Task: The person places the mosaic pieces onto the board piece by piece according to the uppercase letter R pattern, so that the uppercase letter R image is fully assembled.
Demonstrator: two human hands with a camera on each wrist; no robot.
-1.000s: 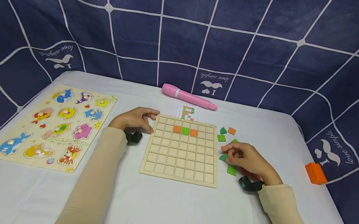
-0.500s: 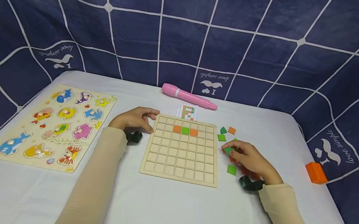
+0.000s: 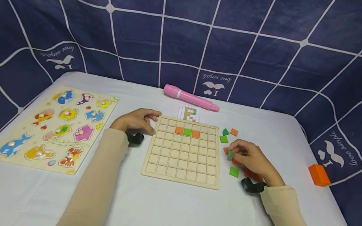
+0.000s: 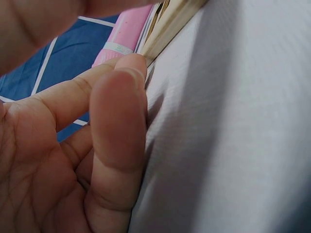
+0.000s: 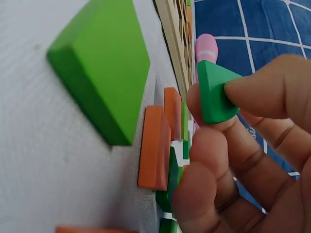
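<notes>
My right hand (image 3: 251, 159) pinches a dark green quarter-round tile (image 5: 217, 94) between thumb and fingers, above loose tiles to the right of the wooden grid board (image 3: 180, 179). Under and around that hand lie orange tiles (image 5: 154, 150) and green ones, partly hidden by it in the head view. A light green square tile (image 3: 234, 172) lies just in front of them. My left hand (image 3: 134, 120) rests at the board's upper left edge with its fingers relaxed, holding nothing. In the board's second row sit an orange tile (image 3: 179, 130), a green tile (image 3: 187, 132) and another orange tile (image 3: 196, 134).
Behind the board are a small pattern card (image 3: 189, 113) and a pink microphone-shaped toy (image 3: 190, 98). A sea-animal peg puzzle (image 3: 56, 130) lies at the left. An orange block (image 3: 319, 175) stands near the right edge. Dark blue cloth (image 3: 185, 45) surrounds the table's back and sides.
My right hand has picked up the green quarter-round tile from among the loose tiles and turned it in the fingers, shifting slightly back. My left hand has stayed by the board.
</notes>
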